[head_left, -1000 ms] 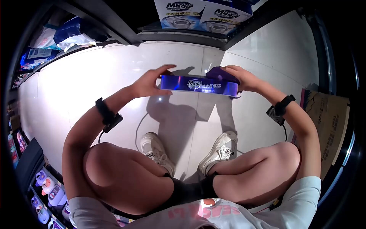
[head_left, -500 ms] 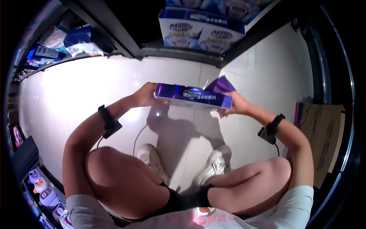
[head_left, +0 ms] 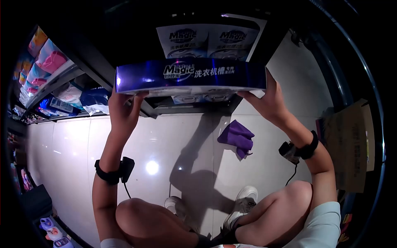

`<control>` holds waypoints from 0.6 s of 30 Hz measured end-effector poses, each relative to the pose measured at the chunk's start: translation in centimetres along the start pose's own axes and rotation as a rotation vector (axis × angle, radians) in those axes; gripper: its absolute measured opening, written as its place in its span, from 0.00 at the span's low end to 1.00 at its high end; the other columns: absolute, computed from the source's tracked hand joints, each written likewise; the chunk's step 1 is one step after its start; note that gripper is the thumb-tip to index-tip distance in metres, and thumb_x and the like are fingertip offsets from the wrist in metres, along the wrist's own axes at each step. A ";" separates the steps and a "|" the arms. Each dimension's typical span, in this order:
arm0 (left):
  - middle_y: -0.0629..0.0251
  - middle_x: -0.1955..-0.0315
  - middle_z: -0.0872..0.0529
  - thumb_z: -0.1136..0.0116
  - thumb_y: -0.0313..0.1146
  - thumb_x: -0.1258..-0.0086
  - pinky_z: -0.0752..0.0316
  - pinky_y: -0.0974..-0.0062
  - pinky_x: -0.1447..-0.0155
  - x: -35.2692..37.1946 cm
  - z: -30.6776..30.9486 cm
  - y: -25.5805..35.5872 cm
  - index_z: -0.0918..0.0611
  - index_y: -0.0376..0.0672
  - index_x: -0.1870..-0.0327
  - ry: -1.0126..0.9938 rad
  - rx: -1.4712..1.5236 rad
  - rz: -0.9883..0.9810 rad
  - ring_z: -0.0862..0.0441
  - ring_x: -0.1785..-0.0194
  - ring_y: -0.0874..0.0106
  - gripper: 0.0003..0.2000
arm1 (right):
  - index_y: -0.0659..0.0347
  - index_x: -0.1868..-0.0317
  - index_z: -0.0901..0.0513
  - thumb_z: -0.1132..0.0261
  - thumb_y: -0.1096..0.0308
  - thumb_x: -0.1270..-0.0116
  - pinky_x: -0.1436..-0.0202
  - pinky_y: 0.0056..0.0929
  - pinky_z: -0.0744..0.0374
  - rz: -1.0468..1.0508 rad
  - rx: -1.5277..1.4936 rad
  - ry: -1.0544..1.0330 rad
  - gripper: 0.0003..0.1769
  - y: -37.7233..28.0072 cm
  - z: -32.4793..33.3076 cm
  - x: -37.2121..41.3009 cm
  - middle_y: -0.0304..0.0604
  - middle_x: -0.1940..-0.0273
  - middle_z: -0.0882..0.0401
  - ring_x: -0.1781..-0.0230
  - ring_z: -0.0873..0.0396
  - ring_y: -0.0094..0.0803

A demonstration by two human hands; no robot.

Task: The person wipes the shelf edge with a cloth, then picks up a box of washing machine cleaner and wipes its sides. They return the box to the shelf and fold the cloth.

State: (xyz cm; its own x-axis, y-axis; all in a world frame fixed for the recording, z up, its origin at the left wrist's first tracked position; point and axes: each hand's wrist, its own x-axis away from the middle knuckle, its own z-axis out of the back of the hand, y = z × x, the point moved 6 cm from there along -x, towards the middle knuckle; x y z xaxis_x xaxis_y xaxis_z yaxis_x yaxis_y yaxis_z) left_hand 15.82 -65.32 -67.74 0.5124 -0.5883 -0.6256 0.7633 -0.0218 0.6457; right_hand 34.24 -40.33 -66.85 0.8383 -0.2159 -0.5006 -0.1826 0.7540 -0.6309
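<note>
A dark blue and white box of washing machine cleaner (head_left: 225, 82), printed "Natural Magic", is held up level between my two hands. My left hand (head_left: 124, 108) grips its left end, with the thumb underneath. At the right end my right hand (head_left: 266, 101) clasps it, thumb below and fingers partly hidden behind. Just beyond the held box, more cleaner boxes of the same brand (head_left: 184, 39) stand on a dark shelf. On the floor below my right hand lies a crumpled purple cloth (head_left: 237, 136).
Left of the boxes, a shelf holds blue and white bags (head_left: 94, 98) and pink packs (head_left: 51, 62). A cardboard box (head_left: 345, 144) stands at the right beside a dark rail. Bottles (head_left: 53, 233) show at lower left. My shoes (head_left: 244, 204) rest on the tiled floor (head_left: 103, 144).
Both hands have carried the box forward and up to the shelf boxes. The purple cloth, earlier at my right hand, now lies on the floor. The view has tilted up.
</note>
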 end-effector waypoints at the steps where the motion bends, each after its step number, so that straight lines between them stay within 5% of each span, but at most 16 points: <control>1: 0.57 0.61 0.18 0.44 0.24 0.34 0.23 0.75 0.51 -0.6 -0.2 0.2 0.29 0.33 0.51 0.013 -0.010 -0.022 0.18 0.55 0.68 0.13 | 0.70 0.47 0.33 0.32 0.76 0.46 0.52 0.30 0.21 0.036 -0.002 0.061 0.28 -0.1 0.4 -0.4 0.54 0.59 0.19 0.57 0.18 0.42; 9: 0.55 0.59 0.19 0.45 0.27 0.32 0.25 0.73 0.49 -3.6 -2.4 -0.6 0.32 0.34 0.44 0.061 0.076 0.007 0.20 0.54 0.71 0.18 | 0.70 0.40 0.41 0.34 0.77 0.44 0.61 0.30 0.17 0.095 0.192 0.239 0.34 0.9 1.1 -1.3 0.55 0.61 0.22 0.62 0.17 0.42; 18: 0.55 0.60 0.18 0.46 0.25 0.32 0.27 0.75 0.49 -3.8 -3.1 -2.1 0.30 0.34 0.49 0.082 0.020 0.077 0.20 0.54 0.71 0.13 | 0.62 0.34 0.47 0.30 0.78 0.49 0.61 0.29 0.16 0.157 0.185 0.269 0.44 0.9 1.0 -1.4 0.54 0.57 0.23 0.61 0.19 0.39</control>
State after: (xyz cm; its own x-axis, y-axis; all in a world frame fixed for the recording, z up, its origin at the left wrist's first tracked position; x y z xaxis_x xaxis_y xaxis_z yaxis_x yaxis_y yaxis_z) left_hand 13.49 -60.58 -68.09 0.6005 -0.5208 -0.6068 0.7126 0.0042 0.7016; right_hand 33.44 -38.69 -66.11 0.6373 -0.2253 -0.7369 -0.1821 0.8852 -0.4281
